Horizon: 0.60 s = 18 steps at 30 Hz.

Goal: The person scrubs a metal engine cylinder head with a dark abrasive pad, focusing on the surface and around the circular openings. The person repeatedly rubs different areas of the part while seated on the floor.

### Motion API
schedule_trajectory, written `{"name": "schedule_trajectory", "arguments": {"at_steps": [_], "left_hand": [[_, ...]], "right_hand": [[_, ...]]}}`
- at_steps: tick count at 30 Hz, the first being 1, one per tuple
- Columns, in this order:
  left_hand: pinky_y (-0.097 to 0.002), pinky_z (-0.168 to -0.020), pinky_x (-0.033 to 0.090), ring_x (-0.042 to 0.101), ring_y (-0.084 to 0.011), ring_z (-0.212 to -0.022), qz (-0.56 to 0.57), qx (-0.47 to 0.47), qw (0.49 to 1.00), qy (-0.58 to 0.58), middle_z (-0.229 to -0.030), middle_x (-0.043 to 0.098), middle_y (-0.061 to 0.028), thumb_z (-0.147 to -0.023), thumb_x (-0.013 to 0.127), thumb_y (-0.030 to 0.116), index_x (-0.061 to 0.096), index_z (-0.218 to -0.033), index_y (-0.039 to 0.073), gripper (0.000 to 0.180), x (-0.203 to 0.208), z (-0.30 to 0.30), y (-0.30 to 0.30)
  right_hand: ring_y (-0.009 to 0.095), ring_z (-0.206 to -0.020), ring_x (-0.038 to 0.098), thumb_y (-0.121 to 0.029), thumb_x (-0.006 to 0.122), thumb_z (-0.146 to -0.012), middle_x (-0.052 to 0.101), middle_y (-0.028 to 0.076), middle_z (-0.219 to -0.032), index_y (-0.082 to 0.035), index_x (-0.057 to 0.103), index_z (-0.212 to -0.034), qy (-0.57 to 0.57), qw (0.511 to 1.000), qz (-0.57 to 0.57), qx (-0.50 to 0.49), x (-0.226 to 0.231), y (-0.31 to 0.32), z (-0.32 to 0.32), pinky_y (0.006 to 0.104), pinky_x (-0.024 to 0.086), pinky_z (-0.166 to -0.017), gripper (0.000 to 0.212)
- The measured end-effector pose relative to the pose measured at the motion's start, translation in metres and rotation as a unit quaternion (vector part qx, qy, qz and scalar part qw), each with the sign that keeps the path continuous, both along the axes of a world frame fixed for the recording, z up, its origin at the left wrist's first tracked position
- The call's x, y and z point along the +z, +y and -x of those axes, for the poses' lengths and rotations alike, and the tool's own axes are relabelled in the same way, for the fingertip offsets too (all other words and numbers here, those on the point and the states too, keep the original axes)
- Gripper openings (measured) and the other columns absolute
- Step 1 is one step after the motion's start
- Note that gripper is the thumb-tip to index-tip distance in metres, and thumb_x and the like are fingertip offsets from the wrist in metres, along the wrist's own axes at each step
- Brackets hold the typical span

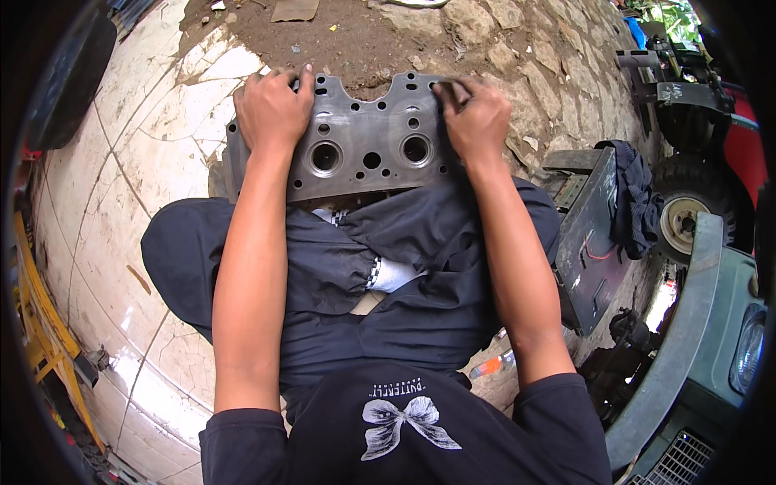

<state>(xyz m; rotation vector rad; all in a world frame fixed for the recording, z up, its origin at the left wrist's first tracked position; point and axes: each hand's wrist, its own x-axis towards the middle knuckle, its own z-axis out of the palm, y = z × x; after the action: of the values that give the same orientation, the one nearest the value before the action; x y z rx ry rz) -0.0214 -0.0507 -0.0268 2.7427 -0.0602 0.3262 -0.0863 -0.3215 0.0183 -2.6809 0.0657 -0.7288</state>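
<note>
A grey metal engine part, seemingly a cylinder head [372, 133], lies flat side up in front of my crossed legs. Its face has two large round bores, a dark middle hole, several small holes and a curved notch in the far edge. My left hand [273, 113] grips its far left part, thumb toward the notch side and fingers curled over the edge. On the far right corner, my right hand [475, 117] is closed with bent fingers around the edge. The undersides of the fingers are hidden.
Cracked pale tiles [121, 210] spread to the left; dirt and stone paving [533, 65] lie beyond. At my right stands a dark metal box [594, 250] with a dark cloth [634, 198] on it. A wheel [683, 218] and a green vehicle front [731, 323] are farther right.
</note>
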Motion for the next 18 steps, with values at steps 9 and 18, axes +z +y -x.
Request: {"name": "schedule_trajectory", "arguments": {"at_steps": [9,18], "left_hand": [[-0.0503,-0.102,0.048,0.068,-0.0329,-0.108,0.014,0.006,1.000,0.008,-0.104,0.081,-0.0084,-0.102,0.062,0.048,0.085,-0.098,0.008,0.047,0.001,0.000,0.000],[-0.0501,-0.095,0.051,0.070,-0.0365,-0.104,0.001,-0.004,1.000,-0.022,-0.101,0.080,-0.0142,-0.102,0.063,0.049,0.085,-0.104,0.008,0.046,-0.003,-0.001,0.001]], "right_hand": [[0.041,-0.079,0.072,-0.019,0.087,-0.084,0.074,0.023,-0.088,-0.002,0.083,-0.096,0.019,1.000,-0.013,-0.018,-0.001,0.000,0.003,0.0482,0.058,-0.077,0.021],[0.041,-0.079,0.072,-0.020,0.087,-0.085,0.073,0.024,-0.087,-0.002,0.083,-0.098,0.010,1.000,-0.004,-0.015,-0.001,-0.004,-0.003,0.0487,0.058,-0.076,0.023]]}}
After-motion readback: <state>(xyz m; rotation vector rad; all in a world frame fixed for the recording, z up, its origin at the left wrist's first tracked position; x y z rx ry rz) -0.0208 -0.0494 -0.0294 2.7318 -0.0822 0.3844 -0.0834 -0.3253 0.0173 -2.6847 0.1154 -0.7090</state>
